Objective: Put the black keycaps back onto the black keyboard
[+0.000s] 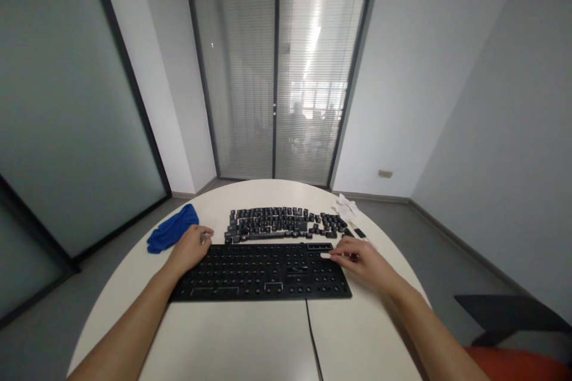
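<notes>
A black keyboard (254,274) without its keycaps lies on the round white table, its cable running toward me. My left hand (192,245) rests at its far left corner, with thumb and forefinger apart and nothing seen between them. Over the far right part of the keyboard, my right hand (357,257) pinches a small white piece (325,255), possibly a wipe or cotton; its exact kind is unclear. Behind the keyboard, loose black keycaps (268,221) are laid out in rows, with a long spacebar (266,236) nearest the keyboard.
A crumpled blue cloth (172,229) lies beyond my left hand. Crumpled white tissue (346,207) sits near the table's far right edge, by small dark items (359,232). The cable (313,336) crosses the near tabletop. A chair (513,312) stands at right.
</notes>
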A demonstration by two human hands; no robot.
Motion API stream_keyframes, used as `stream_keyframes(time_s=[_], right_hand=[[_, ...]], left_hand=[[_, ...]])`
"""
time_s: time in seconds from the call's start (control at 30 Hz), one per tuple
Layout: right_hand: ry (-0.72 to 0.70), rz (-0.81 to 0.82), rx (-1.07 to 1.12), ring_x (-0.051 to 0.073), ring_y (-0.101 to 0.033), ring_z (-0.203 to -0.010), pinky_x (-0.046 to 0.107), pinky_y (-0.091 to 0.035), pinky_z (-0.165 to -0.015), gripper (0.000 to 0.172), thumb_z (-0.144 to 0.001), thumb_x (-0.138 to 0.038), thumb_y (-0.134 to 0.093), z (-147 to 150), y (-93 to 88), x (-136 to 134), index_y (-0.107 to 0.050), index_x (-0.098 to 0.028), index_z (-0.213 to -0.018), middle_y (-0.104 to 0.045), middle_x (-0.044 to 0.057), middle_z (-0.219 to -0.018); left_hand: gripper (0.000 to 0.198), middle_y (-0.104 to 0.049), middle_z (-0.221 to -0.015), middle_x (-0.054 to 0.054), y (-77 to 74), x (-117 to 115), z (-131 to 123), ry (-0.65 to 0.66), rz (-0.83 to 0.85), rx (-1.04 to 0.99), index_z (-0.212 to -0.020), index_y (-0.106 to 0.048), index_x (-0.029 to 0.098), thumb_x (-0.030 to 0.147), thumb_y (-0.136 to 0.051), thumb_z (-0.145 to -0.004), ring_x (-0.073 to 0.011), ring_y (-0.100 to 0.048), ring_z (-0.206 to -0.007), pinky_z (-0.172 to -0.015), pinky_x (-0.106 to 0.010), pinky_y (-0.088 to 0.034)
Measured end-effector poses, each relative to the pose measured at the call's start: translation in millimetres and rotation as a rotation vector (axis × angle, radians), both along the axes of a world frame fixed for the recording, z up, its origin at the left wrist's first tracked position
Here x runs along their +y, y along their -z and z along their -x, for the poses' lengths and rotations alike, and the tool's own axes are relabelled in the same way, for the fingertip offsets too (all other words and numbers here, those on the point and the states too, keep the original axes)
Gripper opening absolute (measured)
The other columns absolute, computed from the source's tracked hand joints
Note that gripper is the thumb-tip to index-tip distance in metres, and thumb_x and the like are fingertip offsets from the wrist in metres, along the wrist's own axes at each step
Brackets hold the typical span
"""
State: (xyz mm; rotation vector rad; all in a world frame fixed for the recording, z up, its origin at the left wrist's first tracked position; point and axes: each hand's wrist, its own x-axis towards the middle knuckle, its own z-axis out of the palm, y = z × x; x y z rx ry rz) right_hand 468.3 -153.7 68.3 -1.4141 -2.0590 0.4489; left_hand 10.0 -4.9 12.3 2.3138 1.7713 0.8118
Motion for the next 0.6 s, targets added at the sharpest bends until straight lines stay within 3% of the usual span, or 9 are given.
stream_keyframes(time_s=[0.17, 0.43, 0.6], right_hand=[[-0.031, -0.036, -0.089, 0.020, -0.064, -0.090, 0.031, -0.049, -0.081, 0.028, -0.096, -0.038, -0.052, 8, 0.2, 2, -0.075, -0.023, -0.103, -0.068, 0.008, -0.098], [0.011, -0.051, -0.139, 0.020, -0.065, -0.086, 0.031, -0.049, -0.080, 0.027, -0.095, -0.038, -0.054, 6, -1.1, 4, -0.075, -0.022, -0.100, -0.069, 0.007, -0.095], [-0.047, 0.002, -0.168, 0.021, -0.066, -0.087, 0.032, -0.049, -0.081, 0.026, -0.094, -0.038, -0.055, 10, -3.0, 3, -0.077, -0.023, -0.097, -0.072, 0.007, -0.093]], left_hand=[[0.037, -0.066, -0.103, -0.014, -1.1, -8, -15, 0.034, 0.022, -0.054, -0.102, -0.071, 0.012, 0.030, -0.048, -0.079, -0.0278, -0.065, -0.096, -0.096, -0.040, -0.047], [0.041, -0.065, -0.103, -0.012, -9.3, -30, -48, 0.109, 0.059, -0.141, -0.108, -0.068, 0.015, 0.043, -0.054, -0.081, -0.0278, -0.064, -0.093, -0.091, -0.040, -0.050], [0.054, -0.059, -0.114, -0.013, -20.5, -50, -60, 0.289, 0.149, -0.168, -0.121, -0.060, 0.016, 0.048, -0.063, -0.078, -0.0303, -0.059, -0.107, -0.099, -0.045, -0.045]])
